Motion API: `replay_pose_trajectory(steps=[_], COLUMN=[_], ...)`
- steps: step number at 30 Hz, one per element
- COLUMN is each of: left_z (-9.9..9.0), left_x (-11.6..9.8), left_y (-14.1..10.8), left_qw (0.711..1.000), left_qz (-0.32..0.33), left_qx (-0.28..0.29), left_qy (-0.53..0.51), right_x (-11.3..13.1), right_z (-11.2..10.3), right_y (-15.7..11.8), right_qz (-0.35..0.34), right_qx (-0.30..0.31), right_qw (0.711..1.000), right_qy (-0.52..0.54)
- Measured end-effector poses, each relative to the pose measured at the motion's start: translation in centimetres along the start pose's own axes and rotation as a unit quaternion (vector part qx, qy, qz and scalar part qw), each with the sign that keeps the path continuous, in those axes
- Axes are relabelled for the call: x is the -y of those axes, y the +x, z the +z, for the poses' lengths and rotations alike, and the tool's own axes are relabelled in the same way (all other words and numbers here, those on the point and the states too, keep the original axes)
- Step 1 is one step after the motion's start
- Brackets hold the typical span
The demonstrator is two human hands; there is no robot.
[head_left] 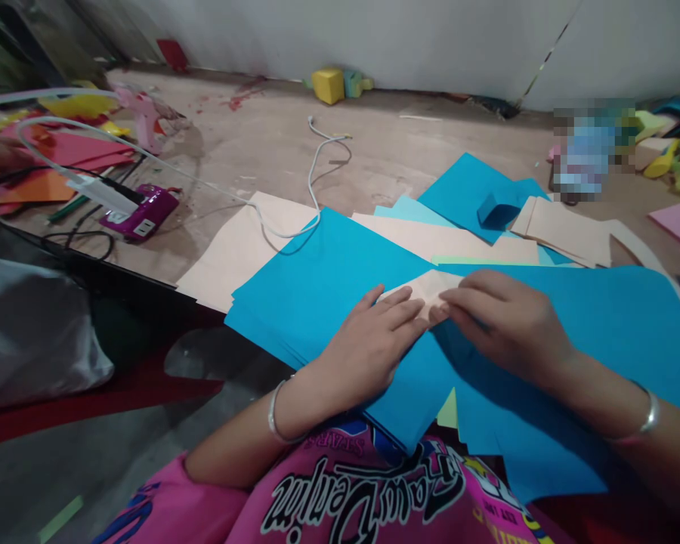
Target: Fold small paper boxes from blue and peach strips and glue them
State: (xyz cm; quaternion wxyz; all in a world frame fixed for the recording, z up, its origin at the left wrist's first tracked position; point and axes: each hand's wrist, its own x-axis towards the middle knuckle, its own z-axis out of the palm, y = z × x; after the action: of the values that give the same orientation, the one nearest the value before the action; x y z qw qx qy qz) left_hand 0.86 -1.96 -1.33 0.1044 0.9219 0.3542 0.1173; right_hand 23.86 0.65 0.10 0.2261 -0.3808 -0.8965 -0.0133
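Observation:
A small folded piece of cream paper (431, 284) rests on stacked blue paper sheets (323, 264) close to my body. My left hand (368, 340) lies over its left part, fingers stretched out and pressing down. At the paper's right end, my right hand (504, 317) pinches the edge between thumb and fingers. More blue sheets (617, 325) spread beneath my right forearm. Behind the hands lie larger cream sheets (261, 219) and a stack of cream pieces (572, 230). A small folded blue piece (496, 210) sits on another blue sheet. My palms hide part of the folded paper.
A white cable (316, 170) crosses the table (221, 151) onto the sheets. On the left are a purple power strip (147, 214), a pink glue gun (146, 121) and another person's hand (0, 153). A yellow paper cube (328, 86) stands by the wall.

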Motion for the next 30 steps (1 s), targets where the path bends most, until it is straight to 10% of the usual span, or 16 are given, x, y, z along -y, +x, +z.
replay_pose_trajectory(steps=[5, 15, 30], left_z=[-0.4, 0.2, 0.0], left_x=[0.5, 1.2, 1.9], left_y=[0.2, 0.7, 0.4], left_qw=[0.999, 0.989, 0.983], left_qz=[0.033, -0.11, -0.041], left_qx=[-0.023, -0.094, -0.165], left_qy=[-0.022, 0.012, 0.065], right_x=[-2.5, -2.1, -1.7], right_z=[1.1, 2.6, 2.1], right_y=[0.5, 0.6, 0.5], right_qz=[-0.015, -0.029, -0.066], right_qx=[0.045, 0.048, 0.03], right_qw=[0.999, 0.998, 0.997], right_qy=[-0.004, 0.039, 0.039])
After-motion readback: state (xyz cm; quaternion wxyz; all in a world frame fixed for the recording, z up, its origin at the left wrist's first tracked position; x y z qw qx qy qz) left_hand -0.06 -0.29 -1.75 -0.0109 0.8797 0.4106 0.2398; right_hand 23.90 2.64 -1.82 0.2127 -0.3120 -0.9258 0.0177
